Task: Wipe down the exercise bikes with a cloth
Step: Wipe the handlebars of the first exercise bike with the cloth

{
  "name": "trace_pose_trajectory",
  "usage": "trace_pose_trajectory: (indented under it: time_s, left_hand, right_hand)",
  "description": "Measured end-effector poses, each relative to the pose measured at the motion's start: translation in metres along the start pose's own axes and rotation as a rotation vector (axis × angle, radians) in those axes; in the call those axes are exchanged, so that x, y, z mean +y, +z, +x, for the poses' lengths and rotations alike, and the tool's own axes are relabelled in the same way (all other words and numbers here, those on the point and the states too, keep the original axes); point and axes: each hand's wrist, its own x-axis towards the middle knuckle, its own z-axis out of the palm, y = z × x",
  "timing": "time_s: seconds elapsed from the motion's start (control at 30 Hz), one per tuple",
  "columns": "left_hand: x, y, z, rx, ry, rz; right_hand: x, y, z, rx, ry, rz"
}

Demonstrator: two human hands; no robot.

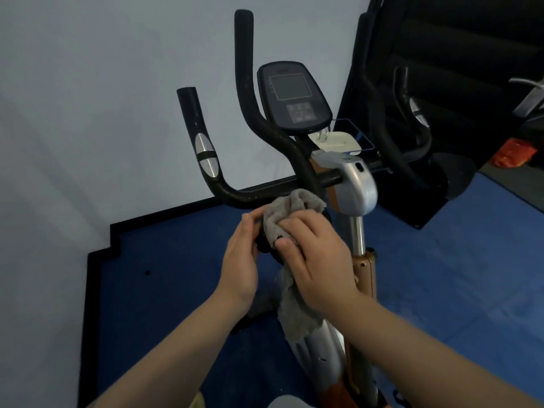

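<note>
- Blue floor, pale wall.
- Bike mid-wipe: right hand presses cloth round handlebar, fingers curled.
- Left hand grips bar end.
- Next, probably: slide cloth along bar.

No readable text anywhere. Console above and beyond the gripping hands has a dark screen and a keypad, markings too blurred to read. No legible labels, brands or numbers elsewhere.

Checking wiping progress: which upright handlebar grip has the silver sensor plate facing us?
The shorter, outer left grip; its silver plate shows. The taller inner one is plain black.
</note>
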Motion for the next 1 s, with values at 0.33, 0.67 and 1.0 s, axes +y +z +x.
trace_pose_trajectory:
  time_s: [0.33, 0.67, 1.0]
  left_hand:
    - [0.002, 0.004, -0.002, 0.078, -0.095, -0.038]
    - [0.004, 0.012, -0.005, 0.154, -0.072, -0.023]
    - [0.006, 0.012, -0.002, 0.127, -0.055, 0.001]
  right_hand:
    - [-0.010, 0.033, 0.002, 0.130, 0.024, -0.068]
    - [0.000, 0.012, -0.011, 0.044, -0.159, -0.170]
    - [0.014, 0.011, 0.024, 0.119, -0.274, -0.477]
